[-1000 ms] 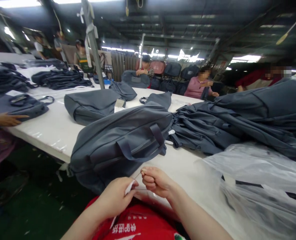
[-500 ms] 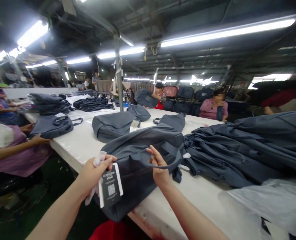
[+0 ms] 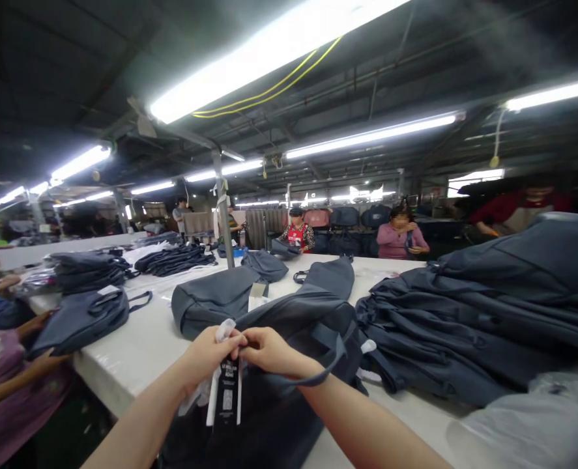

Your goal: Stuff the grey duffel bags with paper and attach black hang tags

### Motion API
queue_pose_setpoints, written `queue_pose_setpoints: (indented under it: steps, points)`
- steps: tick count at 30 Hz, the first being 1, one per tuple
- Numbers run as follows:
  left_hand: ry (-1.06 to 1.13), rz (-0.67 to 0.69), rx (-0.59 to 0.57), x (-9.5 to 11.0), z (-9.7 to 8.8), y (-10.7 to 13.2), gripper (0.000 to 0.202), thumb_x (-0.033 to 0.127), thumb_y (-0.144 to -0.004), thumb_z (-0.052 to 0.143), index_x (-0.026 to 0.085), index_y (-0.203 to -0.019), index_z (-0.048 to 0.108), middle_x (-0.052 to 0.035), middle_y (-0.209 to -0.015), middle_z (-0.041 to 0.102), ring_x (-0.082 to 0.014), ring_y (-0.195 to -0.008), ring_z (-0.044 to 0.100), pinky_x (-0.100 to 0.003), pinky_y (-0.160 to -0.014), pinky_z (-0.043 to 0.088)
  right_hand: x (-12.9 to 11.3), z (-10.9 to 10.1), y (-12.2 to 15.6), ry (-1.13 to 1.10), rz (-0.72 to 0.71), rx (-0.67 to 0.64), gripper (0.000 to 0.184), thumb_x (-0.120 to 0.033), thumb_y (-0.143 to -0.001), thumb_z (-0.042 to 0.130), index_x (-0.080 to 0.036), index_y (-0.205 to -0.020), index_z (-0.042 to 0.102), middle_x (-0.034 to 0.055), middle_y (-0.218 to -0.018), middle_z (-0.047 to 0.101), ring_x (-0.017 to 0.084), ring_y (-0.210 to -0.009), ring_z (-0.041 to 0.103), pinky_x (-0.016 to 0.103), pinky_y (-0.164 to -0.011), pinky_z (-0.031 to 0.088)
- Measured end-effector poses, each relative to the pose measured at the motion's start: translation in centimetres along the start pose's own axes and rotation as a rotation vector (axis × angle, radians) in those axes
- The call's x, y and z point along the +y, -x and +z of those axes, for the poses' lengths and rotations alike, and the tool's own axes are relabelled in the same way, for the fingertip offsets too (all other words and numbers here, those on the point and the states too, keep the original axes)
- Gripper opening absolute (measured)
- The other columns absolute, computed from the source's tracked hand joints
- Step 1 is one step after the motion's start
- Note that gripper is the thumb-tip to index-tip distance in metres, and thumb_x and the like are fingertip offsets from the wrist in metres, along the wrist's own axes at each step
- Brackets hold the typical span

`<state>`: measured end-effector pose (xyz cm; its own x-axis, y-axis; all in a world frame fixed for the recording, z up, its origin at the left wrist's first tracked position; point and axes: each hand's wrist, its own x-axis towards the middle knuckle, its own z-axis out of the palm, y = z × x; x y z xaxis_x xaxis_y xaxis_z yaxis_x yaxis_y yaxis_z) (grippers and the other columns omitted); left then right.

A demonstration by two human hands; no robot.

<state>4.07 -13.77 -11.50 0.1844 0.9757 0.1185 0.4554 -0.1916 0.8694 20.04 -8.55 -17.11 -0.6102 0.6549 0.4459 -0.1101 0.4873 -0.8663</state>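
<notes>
— What fills the view, starting with the big things?

— A long white table runs away from the camera. On its right side lies a large heap of dark grey bags, stacked flat. Directly before the person lies one grey bag, its near end hanging over the table's edge, and its carry strap loops over the right forearm.

— And beyond it?

— A second grey bag lies just behind it. Further left, another bag rests under the hands of a co-worker in a purple sleeve.

— Where are the hands?

— Both meet in front of the near bag, fingertips touching. The left hand is pinched closed on a bit of white plastic and the top of a black hang tag. The right hand is closed too, pinching the same spot from the other side.

— And the tag itself?

— It hangs straight down from the pinch, against the near end of the bag, white print on black, too blurred to read.
</notes>
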Motion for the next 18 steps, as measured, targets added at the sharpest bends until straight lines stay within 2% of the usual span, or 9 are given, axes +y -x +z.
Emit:
queue_pose_setpoints:
  steps: [2, 5, 8, 10, 12, 14, 16, 18]
  points:
    - [0.0, -0.026, -0.004, -0.1, -0.1, -0.1, 0.037, 0.053, -0.07, 0.059, 0.016, -0.064, 0.059, -0.0009, -0.061, 0.058, -0.0174, -0.064, 0.052, -0.028, -0.065, 0.039, 0.4, 0.1, -0.1, 0.019, 0.063, 0.067, 0.022, -0.027, -0.081, 0.059, -0.011, -0.081, 0.074, -0.0004, -0.065, 0.063, 0.008, -0.056, 0.047, 0.02, -0.055, 0.037]
    - [-0.061, -0.039, 0.005, -0.3, -0.5, -0.2, 0.035, 0.052, -0.07, 0.055, 0.017, -0.067, 0.059, -0.001, -0.062, 0.058, -0.0183, -0.066, 0.053, -0.028, -0.067, 0.04, 1.0, -0.3, -0.1, 0.012, 0.097, 0.133, 0.022, -0.027, -0.079, 0.061, -0.013, -0.088, 0.076, 0.0009, -0.068, 0.067, 0.007, -0.052, 0.046, 0.02, -0.052, 0.036]
    - [-0.246, -0.042, 0.012, -0.4, -0.9, -0.2, 0.029, 0.045, -0.071, 0.051, 0.017, -0.068, 0.058, -0.0021, -0.062, 0.059, -0.0197, -0.066, 0.056, -0.029, -0.067, 0.041, 1.3, -1.2, 0.1, -0.038, 0.158, 0.114, 0.025, -0.029, -0.077, 0.065, -0.013, -0.093, 0.076, 0.0018, -0.07, 0.068, 0.006, -0.05, 0.046, 0.019, -0.049, 0.036]
    - [-0.472, -0.037, -0.005, -0.2, -0.5, 0.2, 0.024, 0.04, -0.069, 0.055, 0.018, -0.074, 0.061, -0.003, -0.066, 0.063, -0.0216, -0.068, 0.059, -0.03, -0.064, 0.041, 1.4, -2.0, 0.2, -0.097, 0.211, 0.05, 0.028, -0.033, -0.076, 0.068, -0.013, -0.093, 0.075, 0.0016, -0.068, 0.066, 0.006, -0.049, 0.046, 0.019, -0.048, 0.036]
    - [-0.738, -0.014, -0.018, 0.3, 0.7, 0.9, 0.031, 0.038, -0.063, 0.066, 0.019, -0.087, 0.064, -0.0056, -0.08, 0.068, -0.0261, -0.077, 0.063, -0.032, -0.066, 0.043, 1.3, -2.8, 0.3, -0.133, 0.25, -0.023, 0.031, -0.038, -0.074, 0.071, -0.012, -0.091, 0.073, 0.0007, -0.066, 0.064, 0.005, -0.049, 0.046, 0.019, -0.048, 0.036]
    - [-0.947, -0.023, -0.004, 0.7, 2.7, 1.5, 0.053, 0.035, -0.057, 0.076, 0.018, -0.106, 0.063, -0.0104, -0.096, 0.07, -0.0323, -0.09, 0.065, -0.036, -0.073, 0.046, 1.2, -3.5, 0.2, -0.115, 0.265, -0.072, 0.032, -0.04, -0.072, 0.072, -0.012, -0.088, 0.073, -0.0003, -0.065, 0.062, 0.005, -0.049, 0.045, 0.019, -0.049, 0.036]
    - [-1.069, -0.081, 0.039, 1.0, 5.0, 1.7, 0.072, 0.031, -0.06, 0.076, 0.012, -0.125, 0.054, -0.0169, -0.103, 0.069, -0.0362, -0.095, 0.065, -0.039, -0.077, 0.049, 1.2, -4.1, 0.0, -0.078, 0.261, -0.085, 0.031, -0.039, -0.071, 0.074, -0.012, -0.085, 0.072, -0.0011, -0.063, 0.061, 0.006, -0.05, 0.045, 0.019, -0.049, 0.035]
    - [-1.122, -0.113, 0.061, 0.9, 6.7, 1.4, 0.077, 0.026, -0.069, 0.07, 0.006, -0.138, 0.042, -0.0214, -0.102, 0.069, -0.0362, -0.094, 0.066, -0.04, -0.077, 0.05, 1.4, -4.4, -0.2, -0.068, 0.251, -0.046, 0.028, -0.036, -0.069, 0.075, -0.011, -0.081, 0.072, -0.0015, -0.062, 0.06, 0.006, -0.052, 0.045, 0.02, -0.051, 0.035]
